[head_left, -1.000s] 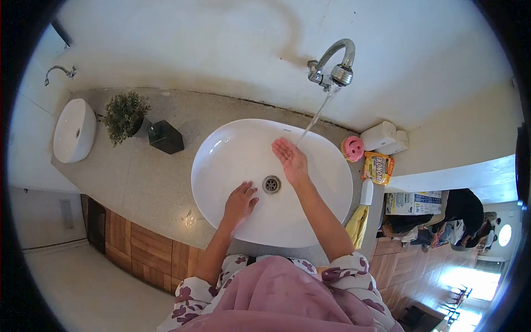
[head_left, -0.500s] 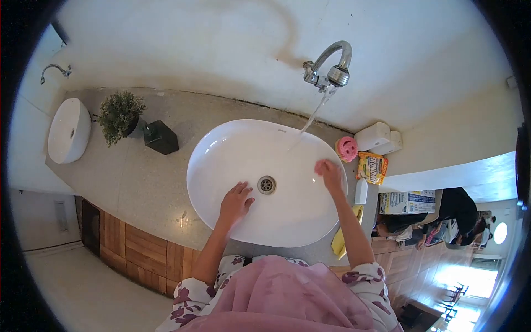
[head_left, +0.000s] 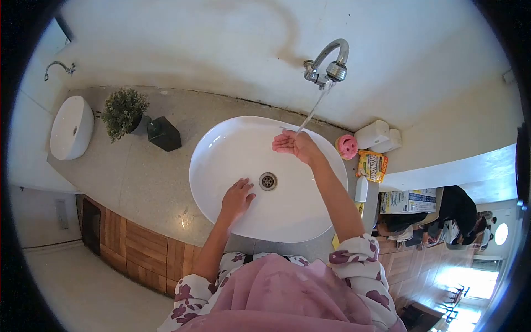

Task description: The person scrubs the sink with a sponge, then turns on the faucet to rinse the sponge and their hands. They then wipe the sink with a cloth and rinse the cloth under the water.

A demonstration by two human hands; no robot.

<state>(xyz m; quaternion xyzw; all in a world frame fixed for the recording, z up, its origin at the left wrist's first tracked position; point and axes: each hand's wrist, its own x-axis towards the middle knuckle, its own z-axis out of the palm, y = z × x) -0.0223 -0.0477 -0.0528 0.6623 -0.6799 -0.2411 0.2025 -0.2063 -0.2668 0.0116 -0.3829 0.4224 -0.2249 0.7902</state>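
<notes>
A white oval basin [head_left: 221, 149] sits on the grey counter below a wall tap [head_left: 337, 69], and a thin stream of water [head_left: 313, 114] runs from it. Under that stream is my right hand [head_left: 297, 146], palm turned up, fingers stretched to the left, with nothing visible in it. My left hand [head_left: 238, 199] rests in the basin just left of the round metal drain [head_left: 267, 181]; its fingers are extended and it holds nothing that shows.
Right of the basin are a pink smiling sponge [head_left: 347, 147], a yellow packet [head_left: 372, 166], white containers [head_left: 373, 135] and a white bottle [head_left: 361, 190]. To the left stand a dark bottle [head_left: 164, 134], a potted plant [head_left: 124, 113] and a second basin [head_left: 72, 128]. A person [head_left: 456, 210] is bent over at right.
My right hand has moved up and left from the basin's right side to the water stream and turned palm up. My left hand stays about where it was.
</notes>
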